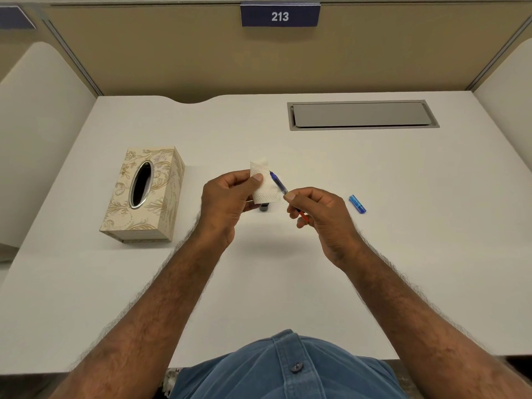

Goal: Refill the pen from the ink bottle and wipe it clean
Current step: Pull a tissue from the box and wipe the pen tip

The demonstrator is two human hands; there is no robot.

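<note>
Above the white desk (pixel 288 283) the left hand (pixel 227 203) pinches a folded white tissue (pixel 266 184) between thumb and fingers, holding it upright. The right hand (pixel 319 217) is closed on the pen (pixel 278 183), gripping it low on the barrel between thumb and forefinger so the blue front part slants up and left, its tip right at the tissue's edge; whether tip and tissue actually touch cannot be told. A short orange-red stretch of the pen shows below the fingers, and the rest of its rear end is hidden in the hand. Under the tissue a small dark object (pixel 263 208) stands on the desk, mostly covered by tissue and left hand, likely the ink bottle, though too little shows to be sure. The blue pen cap (pixel 357 204) lies on the desk to the right, apart from the right hand. A patterned tissue box (pixel 144 194) sits to the left, its oval slot dark.
</note>
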